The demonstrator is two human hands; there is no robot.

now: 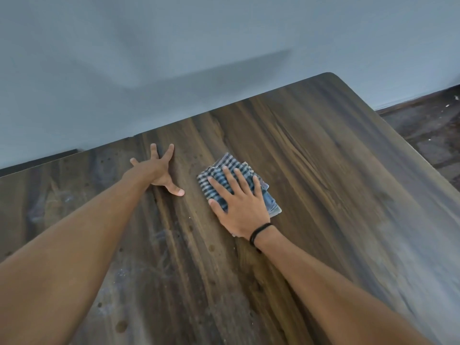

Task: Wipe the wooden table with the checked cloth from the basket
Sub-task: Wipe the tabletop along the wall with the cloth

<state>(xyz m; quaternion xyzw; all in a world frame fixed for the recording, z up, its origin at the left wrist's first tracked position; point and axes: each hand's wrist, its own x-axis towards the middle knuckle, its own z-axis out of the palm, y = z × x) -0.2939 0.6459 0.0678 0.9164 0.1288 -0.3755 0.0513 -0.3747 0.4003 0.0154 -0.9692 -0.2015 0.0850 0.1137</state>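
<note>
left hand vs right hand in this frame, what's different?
The left hand lies directly on the table; the right hand presses on the checked cloth. The right hand has a black band at the wrist; the left hand has none. The left hand reaches nearer the wall than the right hand. Both are flat, fingers straight, palms down.

Blue-and-white checked cloth (225, 170), dark brown streaked table (323, 158) (grey-blue wall (174, 58))
</note>
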